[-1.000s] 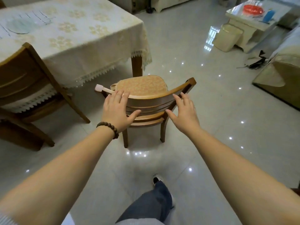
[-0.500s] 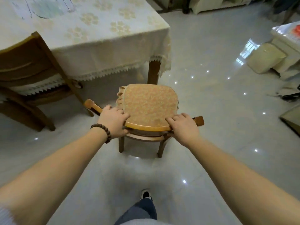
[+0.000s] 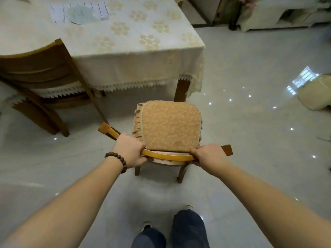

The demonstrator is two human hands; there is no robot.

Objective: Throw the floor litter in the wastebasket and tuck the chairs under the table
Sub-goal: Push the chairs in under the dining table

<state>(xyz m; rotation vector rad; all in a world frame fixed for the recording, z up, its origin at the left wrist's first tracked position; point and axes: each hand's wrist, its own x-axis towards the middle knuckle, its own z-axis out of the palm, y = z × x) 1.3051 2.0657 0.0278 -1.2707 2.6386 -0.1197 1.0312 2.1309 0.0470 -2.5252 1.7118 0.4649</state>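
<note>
So we're on the chair-tucking step. Going left to right: a dark wooden chair (image 3: 41, 76) already sits tucked under the counter (image 3: 125, 42), left of the cushioned chair (image 3: 168, 129). The left hand (image 3: 129, 152) and right hand (image 3: 208, 154) both have fingers wrapped tight around its curved, glossy top rail. It stands just short of the counter's corner leg. Next move, I'd guess: push it forward and a bit left. The cushion's padded and floral with a frilly edge; the tablecloth's lace-trimmed. A pale wastebasket (image 3: 315, 93) sits far right.
</note>
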